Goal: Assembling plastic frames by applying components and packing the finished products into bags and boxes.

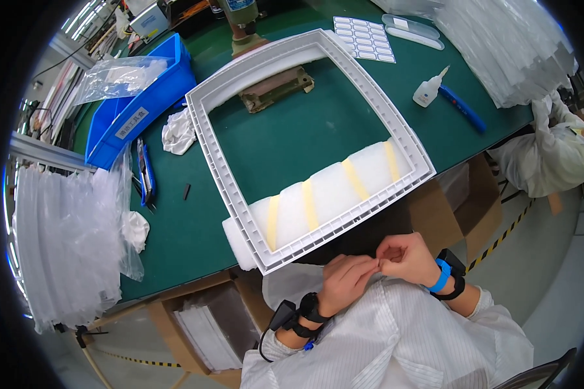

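Note:
My left hand [349, 280] and my right hand [407, 260] meet in front of my body, off the table's near edge. Their fingertips press together in a pinch; anything between them is too small or hidden to make out. Beyond them a white rectangular plastic frame [380, 104] rests tilted on the green table, its near corner sticking out past the edge. White foam [328, 189] with several yellow tape strips lies along the frame's near side. Neither hand touches the frame.
A blue bin [141, 104], pliers [146, 172] and stacked clear bags [71, 240] lie left. A label sheet [363, 40], dropper bottle [427, 92], blue pen-like tool [462, 109] and plastic-wrapped stack [499, 45] lie right. Cardboard boxes [175, 324] stand below; a co-worker's sleeve [532, 155] shows right.

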A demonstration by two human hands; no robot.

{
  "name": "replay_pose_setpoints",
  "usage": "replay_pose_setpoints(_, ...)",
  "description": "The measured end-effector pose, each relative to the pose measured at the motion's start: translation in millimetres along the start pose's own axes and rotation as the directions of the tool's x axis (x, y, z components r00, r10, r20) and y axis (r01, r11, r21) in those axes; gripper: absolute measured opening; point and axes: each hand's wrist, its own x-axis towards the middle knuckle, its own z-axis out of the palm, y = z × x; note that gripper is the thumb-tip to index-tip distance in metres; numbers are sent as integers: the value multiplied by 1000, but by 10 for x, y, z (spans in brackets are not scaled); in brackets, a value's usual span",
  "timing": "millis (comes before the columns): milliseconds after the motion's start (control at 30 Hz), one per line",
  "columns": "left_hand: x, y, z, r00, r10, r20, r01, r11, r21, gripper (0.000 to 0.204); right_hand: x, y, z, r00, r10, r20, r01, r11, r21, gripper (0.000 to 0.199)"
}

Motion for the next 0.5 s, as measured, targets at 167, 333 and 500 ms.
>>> replay_pose_setpoints(167,83,317,-236,996,69,-56,-76,990,-120,29,-10,173,-182,996,76,-53,-70,992,109,8)
replay_pose_setpoints(333,128,337,-343,997,-27,-78,25,1000,-18,28,-90,-106,-284,996,35,79,-47,988,145,6)
replay_pose_setpoints(500,278,424,-449,994,17,-111,-8,996,87,28,-239,-526,-283,984,-80,158,109,977,-186,11)
